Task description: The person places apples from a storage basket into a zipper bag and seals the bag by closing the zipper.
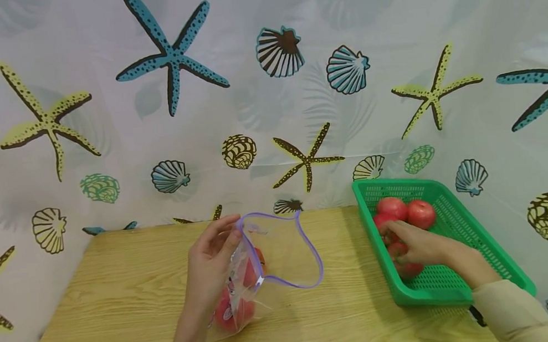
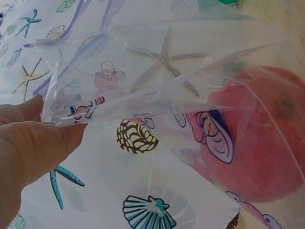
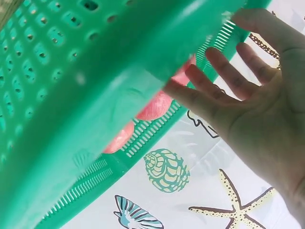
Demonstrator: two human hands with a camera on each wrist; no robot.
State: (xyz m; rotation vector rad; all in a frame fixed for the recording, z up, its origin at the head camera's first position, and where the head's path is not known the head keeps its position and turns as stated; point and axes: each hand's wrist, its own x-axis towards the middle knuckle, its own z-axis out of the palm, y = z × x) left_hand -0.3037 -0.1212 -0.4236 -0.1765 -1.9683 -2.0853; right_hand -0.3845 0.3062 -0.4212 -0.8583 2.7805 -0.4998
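My left hand [image 1: 209, 264] pinches the mouth of a clear plastic zip bag [image 2: 157, 90] between thumb and fingers. The bag, printed with cartoon figures, has a purple zip edge [image 1: 314, 247] that gapes wide toward the right. Red apples [image 1: 233, 312] show through its side, low in the bag. Over at the right, my right hand [image 1: 424, 244] reaches down into a green basket [image 1: 475, 228], its fingers at the apples [image 1: 391, 209] along the near left side. In the right wrist view those fingers are spread and gently bent, with the basket rim partly hiding the apples.
A wooden table [image 1: 117, 299] carries the bag and the basket, which stands at its right end. Behind it hangs a pale sheet [image 1: 247, 107] printed with starfish and shells. The basket's raised rim [image 3: 109, 95] surrounds the apples.
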